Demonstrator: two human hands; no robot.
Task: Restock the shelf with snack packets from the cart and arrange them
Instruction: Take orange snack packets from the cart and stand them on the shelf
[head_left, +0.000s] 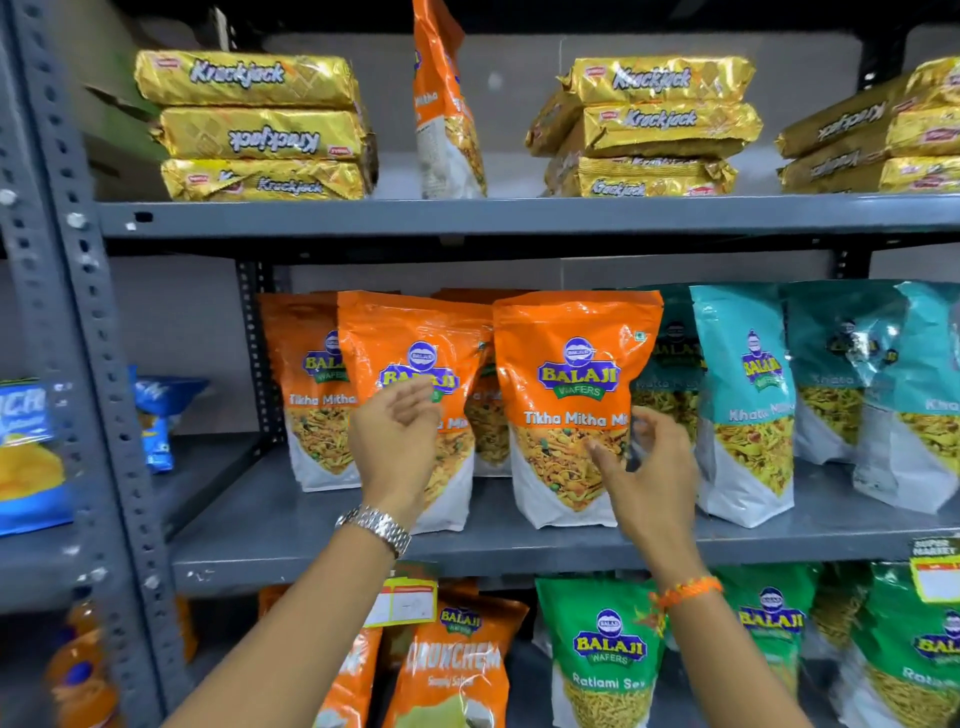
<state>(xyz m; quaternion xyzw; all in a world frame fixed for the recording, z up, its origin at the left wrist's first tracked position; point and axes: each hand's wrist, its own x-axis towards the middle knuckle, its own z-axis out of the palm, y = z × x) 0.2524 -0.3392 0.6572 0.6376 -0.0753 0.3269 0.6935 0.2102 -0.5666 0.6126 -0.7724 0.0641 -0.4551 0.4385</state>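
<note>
Orange Balaji Tikha Mitha packets stand upright on the grey middle shelf (322, 540). My left hand (397, 441), watch on the wrist, hovers in front of the left front orange packet (410, 338), fingers apart, holding nothing. My right hand (649, 467) is at the right edge of the right front orange packet (571, 374), fingers spread and touching its side without a clear grip. Further orange packets (306, 395) stand behind. No cart is in view.
Teal Balaji packets (748, 395) stand to the right on the same shelf. Gold Krackjack stacks (260, 124) and one upright orange packet (447, 104) fill the top shelf. Green packets (602, 654) and orange packets sit below. A grey perforated upright (88, 322) is at left.
</note>
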